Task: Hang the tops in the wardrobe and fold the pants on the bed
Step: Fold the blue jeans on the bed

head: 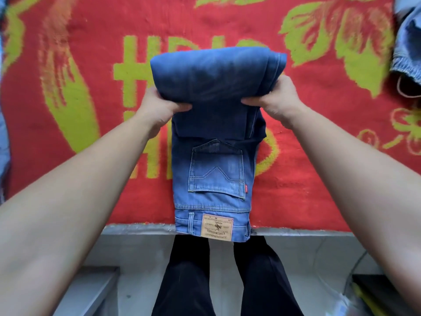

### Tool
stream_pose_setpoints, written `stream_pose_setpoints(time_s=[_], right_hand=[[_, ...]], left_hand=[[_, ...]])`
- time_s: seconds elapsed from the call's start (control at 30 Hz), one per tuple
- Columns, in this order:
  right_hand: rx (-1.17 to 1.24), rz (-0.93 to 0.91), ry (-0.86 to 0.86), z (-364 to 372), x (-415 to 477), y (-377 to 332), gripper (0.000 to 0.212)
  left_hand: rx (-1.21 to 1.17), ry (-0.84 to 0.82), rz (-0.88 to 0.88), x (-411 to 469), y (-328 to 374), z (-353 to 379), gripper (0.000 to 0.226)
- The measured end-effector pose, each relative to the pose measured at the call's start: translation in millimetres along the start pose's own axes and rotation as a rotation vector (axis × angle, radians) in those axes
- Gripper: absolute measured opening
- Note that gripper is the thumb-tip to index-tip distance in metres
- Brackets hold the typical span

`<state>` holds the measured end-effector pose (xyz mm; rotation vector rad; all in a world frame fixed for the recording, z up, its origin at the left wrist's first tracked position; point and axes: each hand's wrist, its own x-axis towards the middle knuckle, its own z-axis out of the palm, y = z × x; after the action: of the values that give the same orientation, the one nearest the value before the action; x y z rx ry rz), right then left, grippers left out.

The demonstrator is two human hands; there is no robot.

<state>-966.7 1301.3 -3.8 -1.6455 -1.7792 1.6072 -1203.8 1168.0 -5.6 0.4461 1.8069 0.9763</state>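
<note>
A pair of blue jeans (216,174) lies on the bed's red and green blanket (91,110), waistband and leather patch at the near edge, back pocket facing up. The leg part is folded into a thick bundle lifted over the middle of the jeans. My left hand (157,103) grips the bundle's left side with the thumb on top. My right hand (278,96) grips its right side the same way.
Another light denim garment (407,46) lies at the blanket's right edge. The bed's near edge (136,229) runs just in front of my dark-trousered legs (189,281). A pale floor and low grey furniture (91,290) lie below.
</note>
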Motion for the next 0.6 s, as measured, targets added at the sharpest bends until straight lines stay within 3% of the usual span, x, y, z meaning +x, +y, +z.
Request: stream_pose_setpoints(time_s=[0.1, 0.2, 0.3, 0.4, 0.47, 0.53, 0.6], right_hand=[[-0.211, -0.031, 0.079, -1.5, -31.4, 4.2, 0.049], [-0.224, -0.085, 0.116, 0.2, -74.8, 13.0, 0.055], [-0.261, -0.274, 0.104, 1.7, -124.8, 29.6, 0.032], [-0.532, -0.433, -0.023, 1.4, -168.7, 60.7, 0.033], [-0.78, -0.556, -0.222, 1.3, -190.8, 93.4, 0.05], [-0.883, -0.525, -0.338, 2.3, -205.9, 123.1, 0.057], [-0.779, -0.308, -0.329, 10.0, -216.3, 132.0, 0.043]], left_hand=[[0.087, 0.069, 0.085, -35.2, -7.9, -0.3, 0.043], [0.128, 0.11, 0.124, -65.6, -29.8, -5.2, 0.049], [0.377, 0.156, 0.075, -97.1, -65.6, -9.0, 0.044], [0.627, 0.093, 0.114, -141.1, -102.3, -21.9, 0.038], [0.794, -0.076, 0.208, -169.4, -126.9, -36.5, 0.058], [0.979, -0.239, 0.208, -180.2, -152.6, -50.4, 0.073], [0.897, -0.185, 0.101, -177.7, -164.6, -48.7, 0.063]])
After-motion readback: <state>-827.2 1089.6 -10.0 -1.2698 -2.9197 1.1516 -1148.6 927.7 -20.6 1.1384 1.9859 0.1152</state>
